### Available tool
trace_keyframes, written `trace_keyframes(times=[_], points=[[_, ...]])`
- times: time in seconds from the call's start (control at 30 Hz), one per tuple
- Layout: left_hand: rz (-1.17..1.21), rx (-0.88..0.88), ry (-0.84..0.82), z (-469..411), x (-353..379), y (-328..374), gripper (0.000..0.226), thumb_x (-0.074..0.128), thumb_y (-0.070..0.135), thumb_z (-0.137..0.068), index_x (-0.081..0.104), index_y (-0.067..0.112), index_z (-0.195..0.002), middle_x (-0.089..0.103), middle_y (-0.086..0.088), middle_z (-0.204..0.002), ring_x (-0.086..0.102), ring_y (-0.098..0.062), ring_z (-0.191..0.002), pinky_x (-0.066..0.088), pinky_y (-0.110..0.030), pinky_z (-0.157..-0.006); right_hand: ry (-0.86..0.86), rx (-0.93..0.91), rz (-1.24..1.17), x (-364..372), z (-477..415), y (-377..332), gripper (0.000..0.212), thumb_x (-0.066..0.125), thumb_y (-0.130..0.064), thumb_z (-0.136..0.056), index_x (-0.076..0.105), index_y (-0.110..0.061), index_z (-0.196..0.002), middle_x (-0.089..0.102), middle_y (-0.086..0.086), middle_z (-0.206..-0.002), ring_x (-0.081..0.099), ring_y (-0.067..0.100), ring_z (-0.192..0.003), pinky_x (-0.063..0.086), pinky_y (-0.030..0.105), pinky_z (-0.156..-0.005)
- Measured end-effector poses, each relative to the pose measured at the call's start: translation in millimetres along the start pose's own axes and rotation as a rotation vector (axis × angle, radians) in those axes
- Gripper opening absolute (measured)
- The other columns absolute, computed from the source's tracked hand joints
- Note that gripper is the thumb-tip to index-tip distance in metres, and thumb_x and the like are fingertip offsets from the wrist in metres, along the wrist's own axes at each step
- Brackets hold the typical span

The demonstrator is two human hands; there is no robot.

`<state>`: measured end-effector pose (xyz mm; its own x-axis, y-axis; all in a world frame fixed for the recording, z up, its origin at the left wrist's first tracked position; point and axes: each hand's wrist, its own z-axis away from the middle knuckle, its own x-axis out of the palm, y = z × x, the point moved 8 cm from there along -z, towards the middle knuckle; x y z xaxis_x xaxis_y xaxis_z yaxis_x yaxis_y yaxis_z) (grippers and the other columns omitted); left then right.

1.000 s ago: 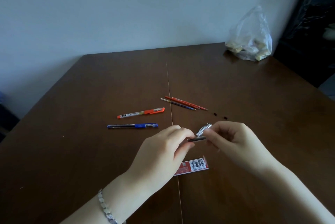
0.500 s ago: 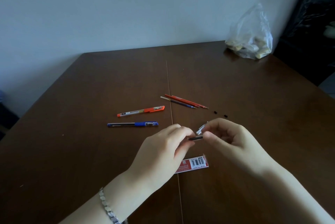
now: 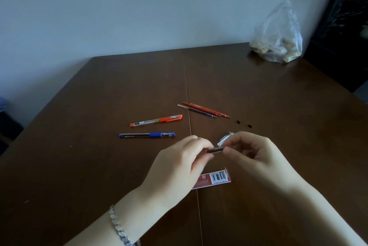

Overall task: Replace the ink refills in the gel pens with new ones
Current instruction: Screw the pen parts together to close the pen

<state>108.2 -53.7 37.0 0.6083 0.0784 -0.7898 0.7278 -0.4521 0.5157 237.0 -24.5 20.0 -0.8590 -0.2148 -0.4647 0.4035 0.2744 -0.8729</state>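
Above the table (image 3: 79, 166), left hand (image 3: 179, 168) and right hand (image 3: 256, 156) pinch a pen (image 3: 216, 149)

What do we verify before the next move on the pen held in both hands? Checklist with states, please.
1. Grip of left hand on dark pen part: ok.
2. Pinch of right hand on its other end: ok.
3. Hold on clear piece behind right fingers: cannot tell.
4. Refill seated inside the part: cannot tell, fingers hide it.
5. Spare refills lying free on table: ok.
6. Both black bits in sight on table: ok.
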Motion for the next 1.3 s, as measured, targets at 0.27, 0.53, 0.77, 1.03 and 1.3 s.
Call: trace_keyframes(times=[0.27,0.53,0.77,1.03,1.3], points=[[0.143,-0.134,0.016,1,-1,-5,0.016,0.056,0.028,-0.085,0.062,0.023,-0.099,0.065,0.016,-0.091,0.062,-0.001,-0.086,0.049,-0.005,-0.069,0.057,0.009,-0.261,6,2,2,0.014,0.063,-0.033,-0.073,0.070,-0.022,-0.077,0.069,0.006,-0.077,0.059,0.020,-0.062,0.048,0.029,-0.054],[1.259,-0.755,-0.235,16,47,-12,0.017,0.052,0.006,-0.085,0.069,0.003,-0.081,0.063,-0.003,-0.058,0.051,-0.007,-0.050,0.039,-0.014,-0.040,0.050,0.207,-0.999,32,2,16,0.039,0.068,-0.050,-0.063,0.074,-0.017,-0.083,0.071,-0.004,-0.080,0.060,0.007,-0.061,0.051,0.021,-0.057],[1.337,-0.796,-0.200,14,49,-11,0.018,0.054,0.006,-0.083,0.070,0.006,-0.075,0.063,-0.002,-0.055,0.053,-0.007,-0.047,0.042,-0.014,-0.039,0.076,0.218,-1.117,35,-1,15,0.030,0.072,-0.041,-0.059,0.070,-0.015,-0.074,0.067,-0.002,-0.071,0.051,0.008,-0.047,0.047,0.020,-0.046],[0.497,-0.345,0.169,-7,12,-7,0.019,0.056,0.017,-0.086,0.068,0.031,-0.092,0.063,0.026,-0.058,0.063,0.005,-0.067,0.047,-0.006,-0.053,0.320,0.243,-0.690,13,-6,13,0.025,0.054,-0.032,-0.082,0.074,-0.020,-0.074,0.073,0.000,-0.074,0.060,0.015,-0.067,0.052,0.040,-0.069],[0.271,-0.456,0.198,-7,-10,-55,0.024,0.053,0.025,-0.087,0.060,0.021,-0.109,0.064,0.011,-0.079,0.061,-0.002,-0.062,0.045,-0.003,-0.049,0.050,0.022,0.475,-6,-50,45,0.034,0.057,-0.018,-0.087,0.058,-0.024,-0.120,0.055,-0.006,-0.122,0.039,0.015,-0.117,0.032,0.025,-0.096]])
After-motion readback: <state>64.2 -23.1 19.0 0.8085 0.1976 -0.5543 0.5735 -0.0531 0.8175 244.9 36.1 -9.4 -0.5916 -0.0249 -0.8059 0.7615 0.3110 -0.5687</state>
